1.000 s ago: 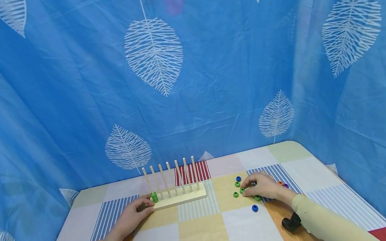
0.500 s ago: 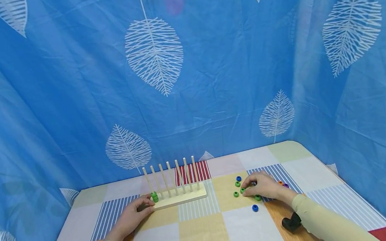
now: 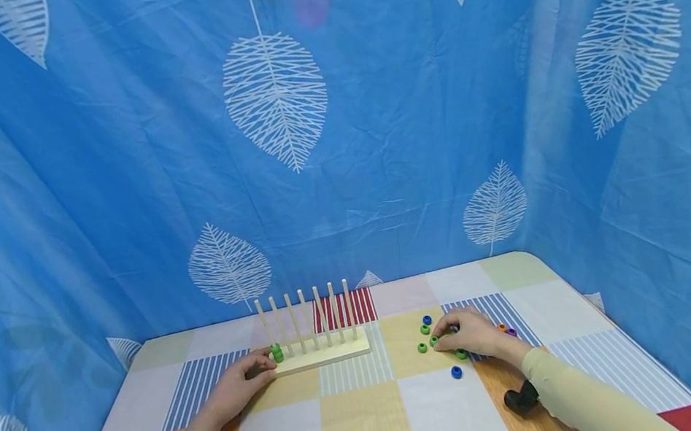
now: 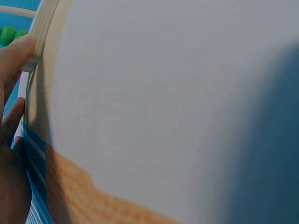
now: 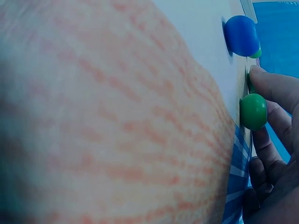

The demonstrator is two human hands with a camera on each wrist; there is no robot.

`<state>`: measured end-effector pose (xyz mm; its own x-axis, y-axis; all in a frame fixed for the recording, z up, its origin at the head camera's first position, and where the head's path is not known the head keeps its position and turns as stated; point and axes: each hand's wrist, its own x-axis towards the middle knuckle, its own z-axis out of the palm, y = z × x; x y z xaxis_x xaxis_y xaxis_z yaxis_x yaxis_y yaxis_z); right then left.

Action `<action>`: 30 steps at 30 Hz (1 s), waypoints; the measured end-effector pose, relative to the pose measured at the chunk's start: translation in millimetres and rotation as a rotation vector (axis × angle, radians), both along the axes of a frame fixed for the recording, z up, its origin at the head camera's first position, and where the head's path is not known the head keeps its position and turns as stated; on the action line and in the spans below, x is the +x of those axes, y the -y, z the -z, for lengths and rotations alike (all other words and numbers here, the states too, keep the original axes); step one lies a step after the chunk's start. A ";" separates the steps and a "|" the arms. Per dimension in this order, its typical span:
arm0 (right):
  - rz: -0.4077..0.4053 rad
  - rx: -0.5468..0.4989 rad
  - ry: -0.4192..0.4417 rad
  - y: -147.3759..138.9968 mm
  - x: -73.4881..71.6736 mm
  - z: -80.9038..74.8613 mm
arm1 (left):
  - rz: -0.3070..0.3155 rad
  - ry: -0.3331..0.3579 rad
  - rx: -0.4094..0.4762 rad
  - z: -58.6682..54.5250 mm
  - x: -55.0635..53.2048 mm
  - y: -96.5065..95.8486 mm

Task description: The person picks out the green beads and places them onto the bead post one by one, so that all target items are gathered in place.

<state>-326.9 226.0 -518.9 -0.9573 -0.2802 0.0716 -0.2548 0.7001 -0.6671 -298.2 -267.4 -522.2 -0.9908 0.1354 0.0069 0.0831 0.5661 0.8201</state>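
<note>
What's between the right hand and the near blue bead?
One green bead lies between the right hand and the near blue bead, as the head view shows.

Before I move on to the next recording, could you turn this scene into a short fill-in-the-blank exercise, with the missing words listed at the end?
The left hand holds the wooden rack at its ____ end.
The rack's upright pegs number ____.
The right hand pinches a bead coloured ____.
The loose bead lowest in the head view is ____.
Missing words: left; seven; green; blue.
</note>
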 end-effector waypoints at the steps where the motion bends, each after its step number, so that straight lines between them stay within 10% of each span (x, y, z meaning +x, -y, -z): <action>1: 0.003 0.001 0.000 0.2 0.3 -0.1 | 0.001 -0.001 0.000 0.0 0.4 -0.1; 18: -0.061 -0.079 0.043 -3.9 -0.1 -4.6 | -0.002 0.001 -0.008 -2.4 1.3 -2.3; 30: -0.073 -0.119 0.061 -8.9 -2.8 -37.7 | 0.004 -0.003 -0.013 -2.4 1.0 -0.7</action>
<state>-329.7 234.9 -481.3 -0.9381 -0.3425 0.0512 -0.2590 0.5958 -0.7602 -297.3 -266.7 -519.8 -0.9902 0.1394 0.0079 0.0877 0.5766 0.8123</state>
